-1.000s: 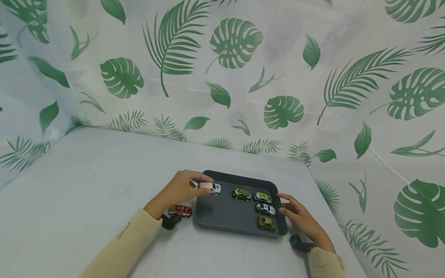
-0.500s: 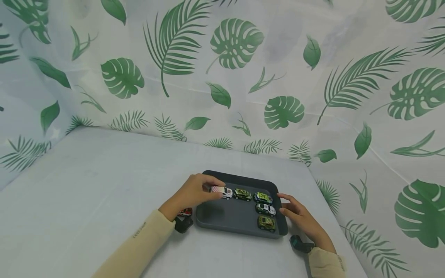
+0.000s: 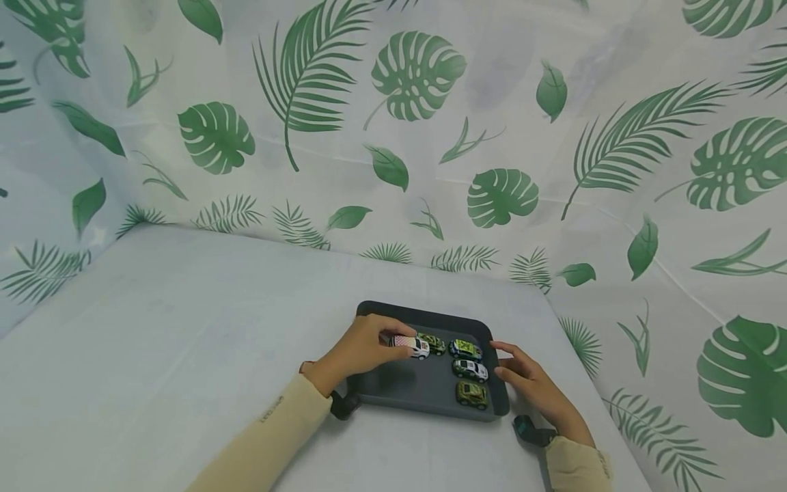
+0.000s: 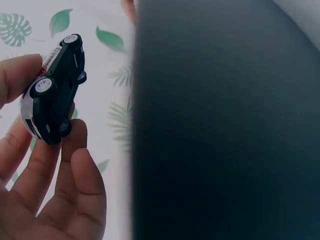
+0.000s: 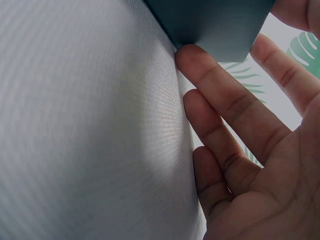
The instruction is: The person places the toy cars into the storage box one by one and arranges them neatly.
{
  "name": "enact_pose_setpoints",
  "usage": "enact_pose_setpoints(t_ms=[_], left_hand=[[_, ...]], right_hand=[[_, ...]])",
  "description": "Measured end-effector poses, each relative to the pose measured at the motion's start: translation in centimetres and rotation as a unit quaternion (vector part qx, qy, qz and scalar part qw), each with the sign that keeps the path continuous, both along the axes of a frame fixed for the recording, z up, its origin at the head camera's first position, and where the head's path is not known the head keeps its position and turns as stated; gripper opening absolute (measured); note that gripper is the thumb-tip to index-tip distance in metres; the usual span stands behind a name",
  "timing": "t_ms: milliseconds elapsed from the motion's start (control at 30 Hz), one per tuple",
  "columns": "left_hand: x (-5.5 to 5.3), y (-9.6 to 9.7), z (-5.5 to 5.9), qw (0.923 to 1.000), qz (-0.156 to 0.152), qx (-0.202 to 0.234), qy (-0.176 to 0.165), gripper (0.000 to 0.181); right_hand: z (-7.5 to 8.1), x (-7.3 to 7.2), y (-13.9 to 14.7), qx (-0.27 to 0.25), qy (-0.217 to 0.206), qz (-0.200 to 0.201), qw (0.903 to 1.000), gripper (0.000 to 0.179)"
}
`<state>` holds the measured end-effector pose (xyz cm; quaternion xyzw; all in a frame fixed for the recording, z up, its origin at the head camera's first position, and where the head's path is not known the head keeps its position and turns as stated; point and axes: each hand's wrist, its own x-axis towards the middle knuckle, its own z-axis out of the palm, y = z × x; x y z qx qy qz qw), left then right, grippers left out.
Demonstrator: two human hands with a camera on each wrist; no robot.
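Note:
My left hand (image 3: 371,345) pinches a white toy car (image 3: 410,346) with a pink pattern between thumb and fingers, over the dark grey tray (image 3: 393,393). The left wrist view shows the car's black underside (image 4: 60,92) and wheels, tilted and held off the surface. Right beside it sits a green camouflage toy car (image 3: 433,343), partly covered. My right hand (image 3: 535,386) rests against the tray's right side; in the right wrist view its extended fingertips (image 5: 192,55) touch the tray's outer wall (image 5: 215,30).
Along the tray's right side stand a blue-and-yellow-green car (image 3: 465,350), a white-and-green car (image 3: 470,370) and an olive camouflage car (image 3: 471,395). A red car (image 3: 305,367) on the white tabletop (image 3: 184,328) is mostly hidden by my left wrist. Leaf-printed cloth (image 3: 430,150) rises behind.
My left hand has carried the white car rightward across the tray, up to the green camouflage car. The left wrist now covers most of the red car. My right hand stays put.

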<state>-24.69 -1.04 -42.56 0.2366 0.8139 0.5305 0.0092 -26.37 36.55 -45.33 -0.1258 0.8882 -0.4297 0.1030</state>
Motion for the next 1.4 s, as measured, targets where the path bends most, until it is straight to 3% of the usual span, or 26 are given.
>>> enact_pose_setpoints(t_ms=[200,500,633,767,1133,1400], left_hand=[[0.1,1.5,-0.2,0.9999,0.005,0.003,-0.013,0.029],[0.1,3.5,-0.7,0.9992,0.031,-0.026,-0.004,0.029],[-0.1,4.3,-1.0,0.9993,0.027,-0.026,-0.009,0.029],[-0.3,4.9,-1.2,0.9995,0.017,-0.02,-0.019,0.03],[-0.8,6.2,-1.4,0.9977,0.026,-0.004,-0.062,0.027],[-1.2,6.6,-1.7,0.9954,0.048,-0.002,-0.082,0.026]], right_hand=[[0.0,0.1,0.1,0.002,0.0,0.001,1.0,0.058],[0.1,0.1,0.1,0.005,-0.003,-0.001,1.0,0.058],[0.1,0.1,0.1,0.004,-0.002,0.001,1.0,0.058],[0.2,0.0,0.1,0.006,-0.005,-0.002,1.0,0.059],[0.1,-0.1,0.2,0.005,-0.003,-0.002,1.0,0.058],[0.3,0.2,-0.1,0.011,-0.004,-0.005,0.9999,0.058]])
